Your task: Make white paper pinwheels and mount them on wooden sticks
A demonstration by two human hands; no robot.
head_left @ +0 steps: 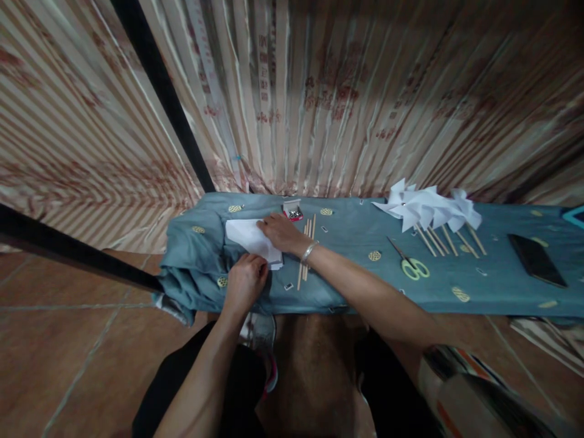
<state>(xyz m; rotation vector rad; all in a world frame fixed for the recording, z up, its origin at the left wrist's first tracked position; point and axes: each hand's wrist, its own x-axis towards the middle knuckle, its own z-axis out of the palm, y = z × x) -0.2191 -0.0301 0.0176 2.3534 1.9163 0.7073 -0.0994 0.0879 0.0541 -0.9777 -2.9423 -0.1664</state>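
Observation:
White paper sheets (pixel 249 234) lie in a small stack on the blue-grey cloth. My left hand (pixel 247 278) is closed, its fingertips pinching the near edge of the top sheet. From the right, my right hand (pixel 281 233) reaches over the stack with curled fingers gripping the sheet's upper edge. Just beyond that hand sits a small open box of metal pins (pixel 293 211). Several thin wooden sticks (pixel 302 267) lie beside the stack, partly hidden under my right wrist.
Several white paper pinwheels on sticks (pixel 429 207) lie together at the right. Green-handled scissors (pixel 413 267) and a dark phone (pixel 537 260) rest nearer the front. A patterned curtain (pixel 337 91) hangs behind the cloth-covered surface (pixel 356 283); dark poles (pixel 166 94) stand at the left.

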